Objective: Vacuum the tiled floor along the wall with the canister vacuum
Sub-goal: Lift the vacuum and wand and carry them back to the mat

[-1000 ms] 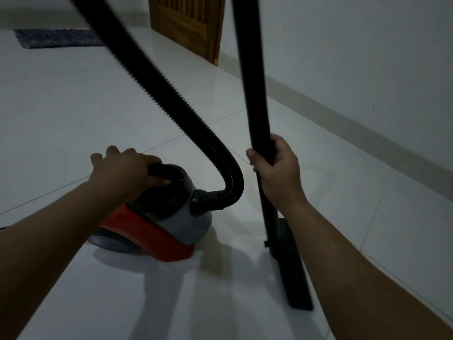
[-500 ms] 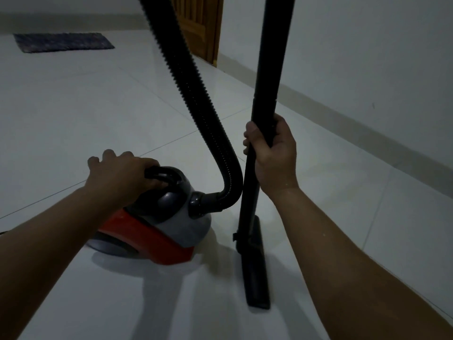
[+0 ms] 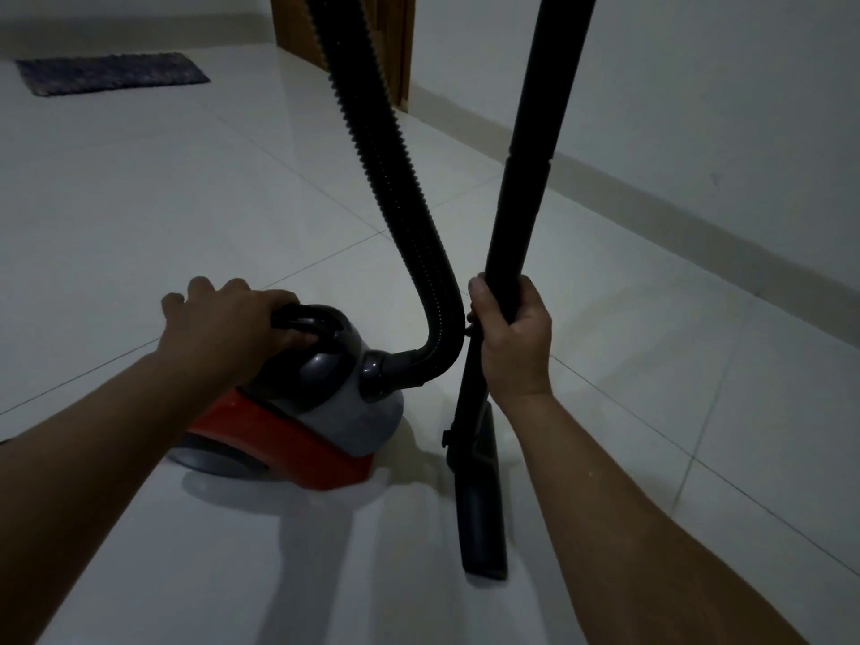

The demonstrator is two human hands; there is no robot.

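Note:
A red and grey canister vacuum [image 3: 325, 425] sits on the white tiled floor [image 3: 186, 216] in front of me. My left hand [image 3: 232, 323] is closed around its black carry handle [image 3: 307, 318]. A ribbed black hose [image 3: 391, 179] rises from the canister's front and leaves the top of the frame. My right hand [image 3: 512, 337] grips the black wand [image 3: 526, 179], which stands nearly upright, leaning right toward its top. The flat floor nozzle [image 3: 481, 505] at the wand's foot rests on the tiles, just right of the canister.
A white wall [image 3: 698, 86] with a grey skirting strip [image 3: 651, 197] runs along the right side. A wooden door [image 3: 395, 48] stands at the far end of that wall. A dark mat [image 3: 111, 72] lies on the floor at the far left.
The wand has swung from leaning left at its top to leaning right, and its nozzle has slid left toward the canister. The hose has shifted right. Both hands keep their grips.

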